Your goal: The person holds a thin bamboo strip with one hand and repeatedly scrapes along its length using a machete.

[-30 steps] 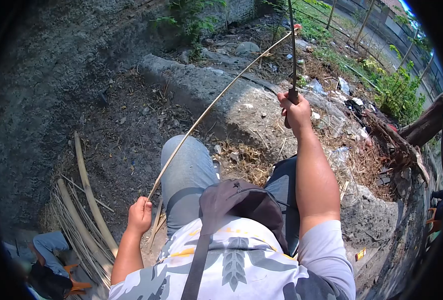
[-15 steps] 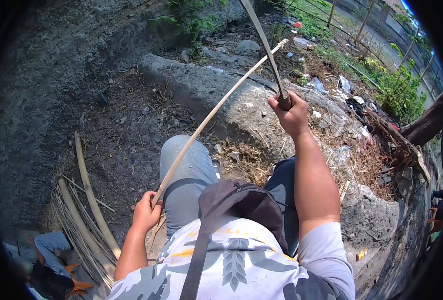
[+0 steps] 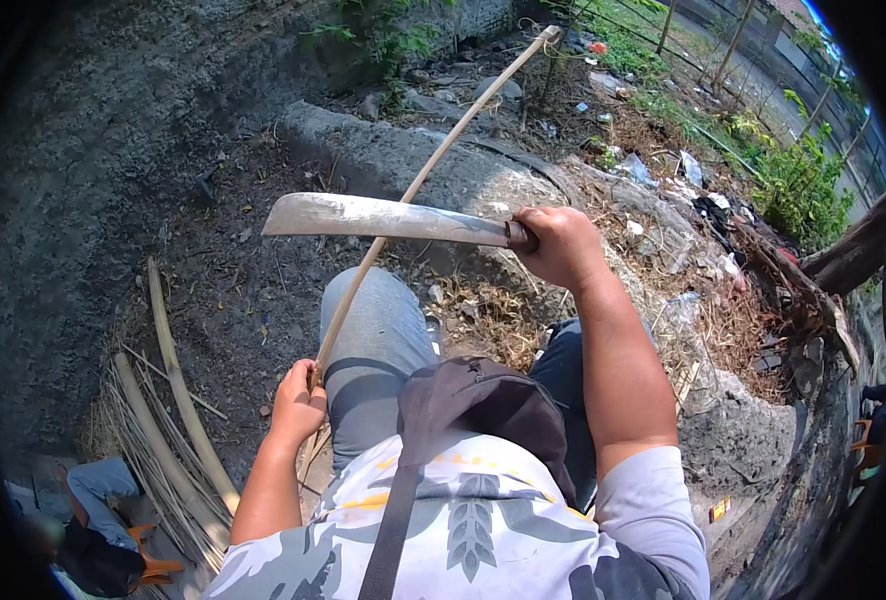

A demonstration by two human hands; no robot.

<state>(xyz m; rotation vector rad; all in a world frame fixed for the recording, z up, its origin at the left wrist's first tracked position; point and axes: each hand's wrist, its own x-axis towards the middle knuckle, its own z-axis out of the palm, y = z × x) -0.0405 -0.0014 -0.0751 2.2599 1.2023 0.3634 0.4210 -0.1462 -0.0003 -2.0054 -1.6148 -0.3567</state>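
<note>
My right hand (image 3: pixel 561 246) is closed round the dark handle of a machete (image 3: pixel 378 217). Its broad grey blade points left, seen flat-on, and crosses over a long pale stick (image 3: pixel 453 137). The stick's lower end is gripped in my left hand (image 3: pixel 298 402), beside my left knee (image 3: pixel 375 330). From there it slants up and away to the right, with a thin curled shaving at its far tip. Blade and stick overlap in this view about midway along the stick.
Left of me lie thick split poles (image 3: pixel 178 370) and a bundle of thin strips (image 3: pixel 143 440). A low concrete ledge (image 3: pixel 353 140) runs ahead, with litter and dry grass to the right. A person (image 3: pixel 98 545) sits on an orange chair at lower left. A log (image 3: pixel 858 240) leans at right.
The machete has swung from pointing up to lying nearly level, blade to the left across the stick. My right hand moved slightly down and left; the stick's far end rose.
</note>
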